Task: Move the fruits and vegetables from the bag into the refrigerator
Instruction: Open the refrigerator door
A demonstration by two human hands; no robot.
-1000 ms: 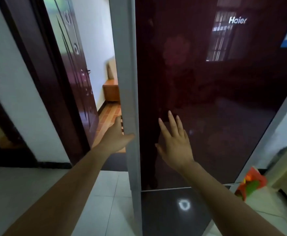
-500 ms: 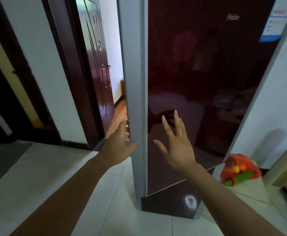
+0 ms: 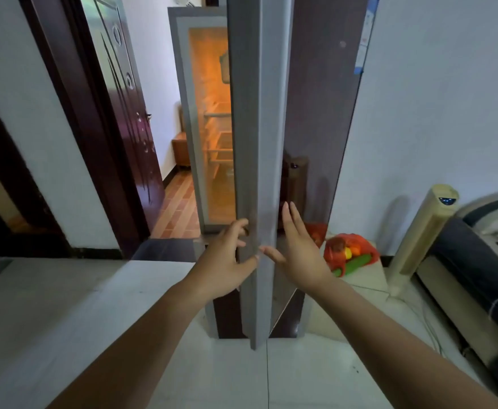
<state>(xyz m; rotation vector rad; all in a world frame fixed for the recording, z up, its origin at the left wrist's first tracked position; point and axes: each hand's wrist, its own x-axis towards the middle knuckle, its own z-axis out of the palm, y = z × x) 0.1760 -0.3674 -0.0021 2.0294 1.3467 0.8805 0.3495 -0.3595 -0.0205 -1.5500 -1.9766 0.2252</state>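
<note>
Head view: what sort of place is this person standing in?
Most likely a room in a home: a tall refrigerator standing open, a panelled wooden door, and a tower fan beside what looks like a bed.

Your left grip (image 3: 227,261) curls round the grey edge of the refrigerator door (image 3: 259,143), which stands open and edge-on to you, with the thumb on the near side and the fingers behind. Your right grip (image 3: 298,255) is flat, its fingers straight along the door's dark glossy front. Left of the door, the refrigerator (image 3: 183,113) glows orange inside, and its shelves show. The red bag (image 3: 351,249), with yellow and green produce inside, sits on a low white bench (image 3: 368,276) just right of the door.
</note>
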